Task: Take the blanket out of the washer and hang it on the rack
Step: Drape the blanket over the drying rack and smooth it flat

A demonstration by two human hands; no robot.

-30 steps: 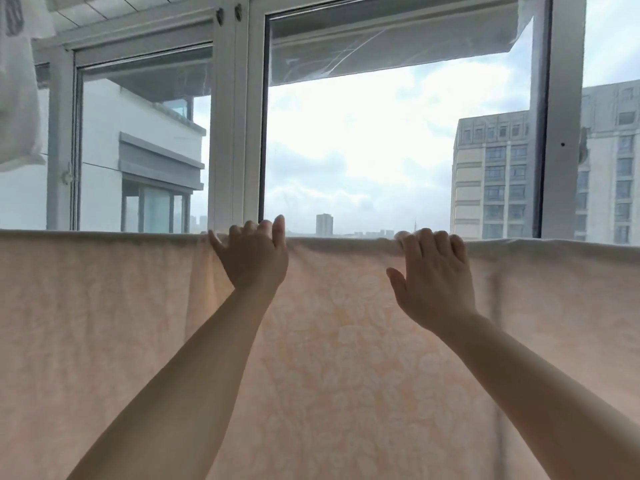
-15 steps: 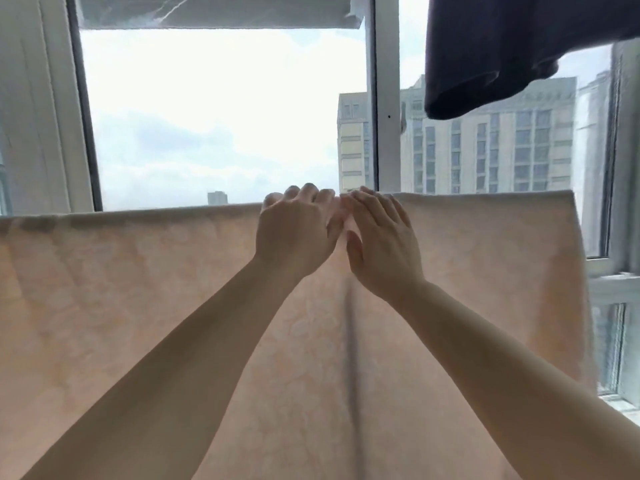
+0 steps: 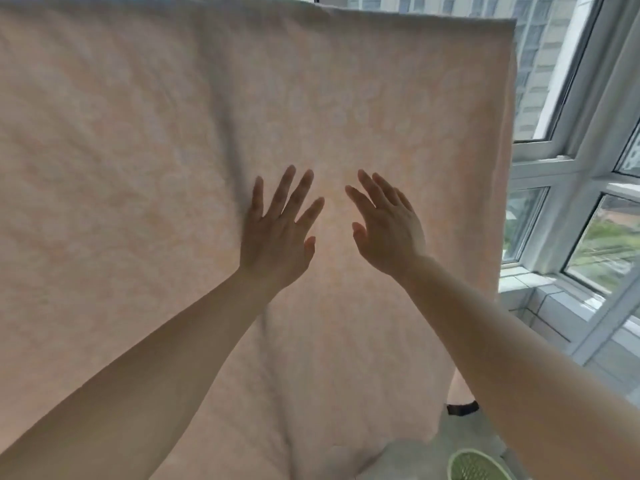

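A pale peach blanket (image 3: 138, 168) with a faint leaf pattern hangs as a broad sheet across most of the view, its top fold near the upper edge and its right side near the window. The rack under the fold is hidden. My left hand (image 3: 277, 233) lies on the blanket's middle with fingers spread and straight. My right hand (image 3: 388, 226) is beside it, fingers straight and pointing up, at the cloth surface; whether it touches I cannot tell. Neither hand holds anything.
White-framed windows (image 3: 561, 161) run along the right, with a tiled sill (image 3: 547, 303) below them and buildings outside. A green mesh object (image 3: 478, 465) sits at the bottom right. A small black item (image 3: 462, 408) shows by the blanket's lower right corner.
Both hands have come down from the blanket's top fold to its middle and their fingers have spread out flat. My view has tilted downward and toward the right end of the blanket.
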